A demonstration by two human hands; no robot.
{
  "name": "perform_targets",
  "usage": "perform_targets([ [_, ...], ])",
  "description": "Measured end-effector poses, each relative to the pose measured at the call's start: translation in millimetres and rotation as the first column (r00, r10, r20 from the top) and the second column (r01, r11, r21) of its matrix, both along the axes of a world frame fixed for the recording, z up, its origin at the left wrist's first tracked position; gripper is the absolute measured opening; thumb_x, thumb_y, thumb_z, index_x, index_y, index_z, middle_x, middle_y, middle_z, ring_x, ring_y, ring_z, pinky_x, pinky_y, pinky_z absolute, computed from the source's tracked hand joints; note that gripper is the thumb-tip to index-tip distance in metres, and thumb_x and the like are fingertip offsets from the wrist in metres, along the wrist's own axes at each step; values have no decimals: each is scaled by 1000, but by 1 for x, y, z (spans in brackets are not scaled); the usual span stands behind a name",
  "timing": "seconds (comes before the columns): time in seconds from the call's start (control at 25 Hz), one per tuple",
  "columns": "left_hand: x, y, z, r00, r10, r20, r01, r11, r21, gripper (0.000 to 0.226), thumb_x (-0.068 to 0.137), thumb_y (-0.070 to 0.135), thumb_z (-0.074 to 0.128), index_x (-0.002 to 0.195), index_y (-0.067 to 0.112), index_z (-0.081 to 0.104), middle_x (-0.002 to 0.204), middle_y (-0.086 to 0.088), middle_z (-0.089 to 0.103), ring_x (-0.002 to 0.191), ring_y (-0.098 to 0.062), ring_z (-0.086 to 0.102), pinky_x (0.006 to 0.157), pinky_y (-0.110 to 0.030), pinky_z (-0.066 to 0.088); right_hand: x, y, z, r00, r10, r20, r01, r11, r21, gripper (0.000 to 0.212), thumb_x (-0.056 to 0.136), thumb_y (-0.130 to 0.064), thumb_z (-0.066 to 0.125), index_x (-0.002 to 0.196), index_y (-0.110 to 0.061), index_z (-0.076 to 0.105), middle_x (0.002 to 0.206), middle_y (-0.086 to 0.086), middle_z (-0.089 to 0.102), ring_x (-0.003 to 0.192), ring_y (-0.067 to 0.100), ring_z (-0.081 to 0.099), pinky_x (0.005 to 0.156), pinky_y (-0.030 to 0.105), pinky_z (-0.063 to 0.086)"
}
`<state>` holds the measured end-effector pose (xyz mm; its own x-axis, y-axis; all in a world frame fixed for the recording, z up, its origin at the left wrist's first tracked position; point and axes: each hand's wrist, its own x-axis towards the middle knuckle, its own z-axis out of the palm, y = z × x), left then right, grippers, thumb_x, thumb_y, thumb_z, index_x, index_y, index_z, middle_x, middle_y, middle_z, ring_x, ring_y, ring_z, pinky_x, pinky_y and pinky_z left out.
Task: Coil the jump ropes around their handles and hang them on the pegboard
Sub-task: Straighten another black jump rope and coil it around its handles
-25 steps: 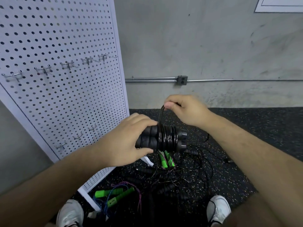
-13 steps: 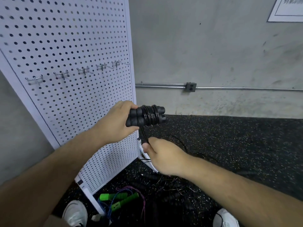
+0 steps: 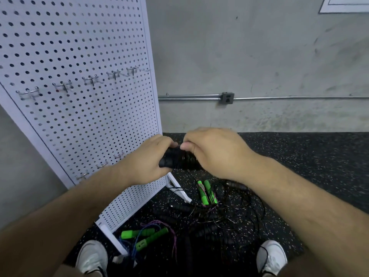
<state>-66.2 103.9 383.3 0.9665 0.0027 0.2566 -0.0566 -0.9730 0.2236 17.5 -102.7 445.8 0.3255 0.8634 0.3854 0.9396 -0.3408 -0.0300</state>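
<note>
Centre of the frame: my left grip (image 3: 147, 160) is curled round the left end of a black jump rope (image 3: 179, 160), its two handles held side by side and level, with cord coiled about them. My right grip (image 3: 215, 152) closes over the right end of the same bundle, thumb tip pressed on top of the coil; motion blur hides the cord under it. Both grips are held above the floor, just right of the white pegboard (image 3: 79, 56), which fills the upper left and carries a row of bare metal hooks (image 3: 91, 79). Below, on the speckled black floor (image 3: 299, 156), lies a tangle of black ropes (image 3: 229, 212), with one pair of green handles (image 3: 206, 191) near the centre and another green pair (image 3: 143, 235) at lower left. My white shoes (image 3: 91, 256) show along the bottom edge.
</note>
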Motion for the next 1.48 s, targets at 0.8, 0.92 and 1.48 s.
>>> perform_targets([
  [0.8, -7, -27, 25, 941, 287, 180, -208, 909, -362, 60, 83, 42, 78, 127, 24, 42, 123, 4, 53, 116, -11, 52, 103, -38, 46, 4, 44, -58, 720, 40, -693, 104, 981, 165, 26, 104, -21, 44, 78, -20, 49, 68, -2, 58, 52, 2, 52, 49, 22, 39],
  [0.92, -5, -29, 24, 926, 328, 188, -229, 882, -412, 60, 86, 43, 75, 130, 21, 41, 123, 3, 53, 115, -12, 52, 102, -33, 45, 1, 45, -57, 804, 19, -594, 156, 958, 241, 21, 101, -25, 49, 85, -13, 55, 75, 0, 61, 63, 13, 57, 52, 26, 36],
  [1.48, -22, -51, 54, 956, 232, 178, 8, 586, -810, 46, 108, 24, 42, 140, 50, 23, 102, -3, 66, 81, 4, 68, 67, -7, 49, -10, 29, -35, 980, 154, -129, -64, 851, 522, 41, 90, -24, 68, 130, -17, 62, 91, -7, 68, 83, 9, 57, 75, 23, 47],
])
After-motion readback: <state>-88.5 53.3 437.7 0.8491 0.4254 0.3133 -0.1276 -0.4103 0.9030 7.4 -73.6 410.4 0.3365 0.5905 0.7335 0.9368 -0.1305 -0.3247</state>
